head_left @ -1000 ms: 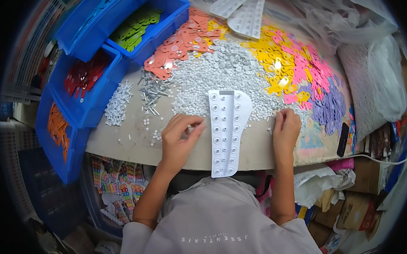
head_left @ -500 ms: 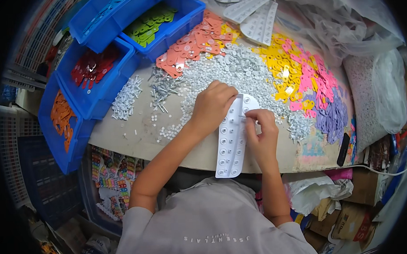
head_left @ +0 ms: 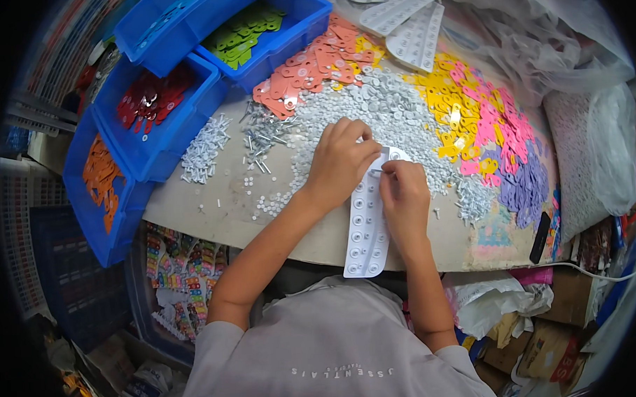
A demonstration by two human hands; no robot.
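Note:
A long white plastic tray [head_left: 367,228] with rows of round sockets stretches from the work table's front edge toward the heap of small parts. My left hand [head_left: 341,161] is closed on its far end, fingers bent at the upper left edge. Over the tray's right side, my right hand [head_left: 407,194] is pinched, its fingertips close to the upper sockets. Whatever sits between those fingertips is too small to name. Just beyond both hands spreads a heap of small grey-white round caps [head_left: 381,102]. Short white pins [head_left: 475,198] lie in a pile to the right of my right hand.
Blue bins [head_left: 183,158] at the left hold red, orange and green tabs. Coral tabs [head_left: 310,66], yellow tabs [head_left: 452,117], pink tabs [head_left: 504,122] and purple tabs [head_left: 524,188] ring the caps. More white trays [head_left: 417,41] lie at the back. A full clear bag [head_left: 576,161] stands right.
My right hand has moved up along the tray, toward its far end and my left hand. The left hand keeps its hold. The whole view has shifted slightly.

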